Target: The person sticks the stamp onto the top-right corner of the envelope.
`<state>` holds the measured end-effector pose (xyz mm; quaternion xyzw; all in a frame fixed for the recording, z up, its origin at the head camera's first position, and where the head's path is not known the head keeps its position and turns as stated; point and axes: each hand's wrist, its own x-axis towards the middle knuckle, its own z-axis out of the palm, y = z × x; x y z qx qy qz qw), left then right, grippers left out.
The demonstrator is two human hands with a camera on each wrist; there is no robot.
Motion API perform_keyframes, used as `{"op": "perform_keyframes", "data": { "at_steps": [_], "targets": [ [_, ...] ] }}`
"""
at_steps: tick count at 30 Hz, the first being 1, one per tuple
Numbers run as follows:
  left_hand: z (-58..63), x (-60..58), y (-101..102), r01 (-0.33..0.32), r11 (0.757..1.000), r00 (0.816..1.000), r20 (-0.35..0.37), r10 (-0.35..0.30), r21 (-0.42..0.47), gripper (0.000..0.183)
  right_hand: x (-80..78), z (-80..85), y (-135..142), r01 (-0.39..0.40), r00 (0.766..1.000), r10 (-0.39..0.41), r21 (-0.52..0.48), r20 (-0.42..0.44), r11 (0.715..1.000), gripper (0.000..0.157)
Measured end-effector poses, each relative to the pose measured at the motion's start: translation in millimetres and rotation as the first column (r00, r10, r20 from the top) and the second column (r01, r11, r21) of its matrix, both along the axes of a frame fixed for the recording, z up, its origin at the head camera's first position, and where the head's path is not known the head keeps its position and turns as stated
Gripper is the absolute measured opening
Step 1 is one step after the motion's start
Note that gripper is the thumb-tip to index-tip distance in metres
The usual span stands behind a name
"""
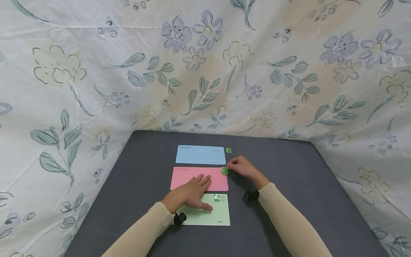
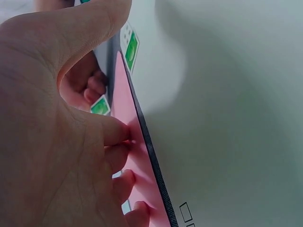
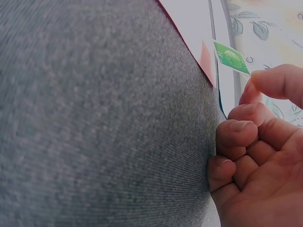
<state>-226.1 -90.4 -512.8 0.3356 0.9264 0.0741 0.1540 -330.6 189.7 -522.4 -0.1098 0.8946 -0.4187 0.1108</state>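
My left hand (image 1: 192, 193) rests with spread, straight fingers on the pink envelope (image 1: 183, 178); its thumb lies over the pale green envelope (image 1: 218, 215) below. At the pink envelope's upper right corner is a green stamp (image 1: 224, 171) with a white border. My right hand (image 1: 244, 167) pinches that stamp by one corner between thumb and index finger, the other fingers curled. From the right wrist view, the stamp (image 3: 231, 57) looks tilted and raised off the paper. In the left wrist view, the left palm hides part of the right hand (image 2: 85, 82).
A light blue envelope (image 1: 200, 155) lies above the pink one, with another green stamp (image 1: 228, 150) just off its right edge. The pale green envelope bears a stamp (image 1: 219, 198) near its upper right corner. Floral cloth (image 1: 205, 89) surrounds the dark grey table (image 1: 289, 171).
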Motion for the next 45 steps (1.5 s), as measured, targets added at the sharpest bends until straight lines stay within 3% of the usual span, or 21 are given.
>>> {"op": "perform_keyframes", "data": {
  "at_steps": [45],
  "targets": [
    [3.9, 0.8, -1, -0.005, 1.000, 1.000, -0.003, 0.005, -0.012, 0.111, -3.4, -1.8, -25, -0.050, 0.998, 0.049, -0.010, -0.035, 0.999, 0.022]
  ]
}}
